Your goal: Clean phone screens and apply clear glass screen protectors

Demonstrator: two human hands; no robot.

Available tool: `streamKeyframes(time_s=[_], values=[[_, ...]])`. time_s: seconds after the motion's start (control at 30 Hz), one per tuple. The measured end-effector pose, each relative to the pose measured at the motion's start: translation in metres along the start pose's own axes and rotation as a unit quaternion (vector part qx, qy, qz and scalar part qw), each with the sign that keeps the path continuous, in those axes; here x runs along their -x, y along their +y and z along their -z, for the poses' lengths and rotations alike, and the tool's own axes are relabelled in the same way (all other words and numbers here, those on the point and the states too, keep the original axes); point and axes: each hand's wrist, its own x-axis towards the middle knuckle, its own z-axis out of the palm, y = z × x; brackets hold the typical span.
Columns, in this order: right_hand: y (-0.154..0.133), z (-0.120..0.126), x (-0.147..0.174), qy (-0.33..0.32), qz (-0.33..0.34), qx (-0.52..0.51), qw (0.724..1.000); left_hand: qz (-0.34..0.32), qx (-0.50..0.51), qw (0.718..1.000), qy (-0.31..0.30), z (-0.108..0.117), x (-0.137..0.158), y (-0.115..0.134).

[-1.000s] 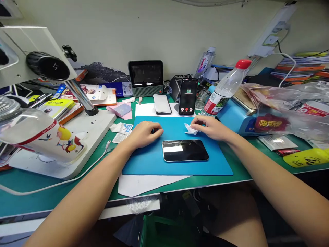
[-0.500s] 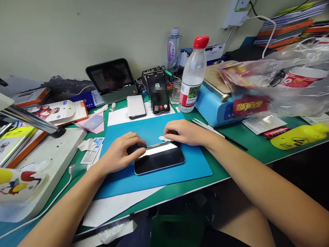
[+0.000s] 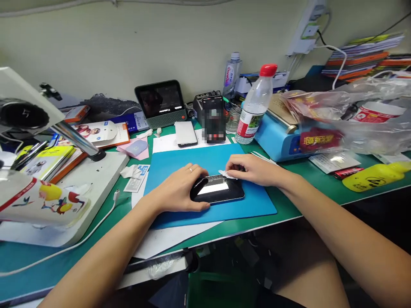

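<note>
A black smartphone (image 3: 221, 192) lies face up on the blue mat (image 3: 257, 205), a bright white reflection across its glass. My left hand (image 3: 181, 186) grips its left end, thumb along the near edge and fingers over the far edge. Pinched in my right hand (image 3: 250, 169) is a crumpled white wipe (image 3: 226, 174), which touches the phone's far edge near the top right. My right fingertips are partly hidden behind the wipe and the curled hand.
Behind the mat stand a propped phone (image 3: 213, 119), a white phone-like slab (image 3: 185, 133) and a red-capped bottle (image 3: 255, 107). A blue machine (image 3: 279, 139) sits to the right, a yellow bottle (image 3: 369, 176) beyond. At left are a white stand base (image 3: 105, 171) and a white cable (image 3: 96, 233).
My left hand has gone from hovering at the phone's upper left to gripping its left end. The right hand stays at the far edge with the wipe. The camera view has shifted.
</note>
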Motion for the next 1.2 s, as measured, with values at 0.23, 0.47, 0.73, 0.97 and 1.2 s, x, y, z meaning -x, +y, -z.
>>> streamKeyframes(time_s=[0.23,0.47,0.73,0.97,1.2], values=[[-0.02,-0.005,-0.018,-0.027,-0.014,0.025,0.999,-0.037,0.009,0.999,0.027,-0.002,0.0,-0.012],[-0.01,0.005,0.003,-0.015,-0.053,0.075,0.996,-0.037,0.006,0.999,0.031,-0.001,0.002,-0.014],[-0.023,-0.006,-0.003,0.009,-0.046,0.1,0.994,-0.033,0.007,0.999,0.041,-0.002,0.003,-0.014],[-0.028,-0.01,-0.007,0.004,-0.026,0.112,0.993,-0.033,0.015,0.998,0.044,-0.003,0.004,-0.016],[-0.03,-0.017,0.04,0.033,-0.049,0.115,0.992,-0.035,0.008,0.999,0.039,-0.002,0.003,-0.015]])
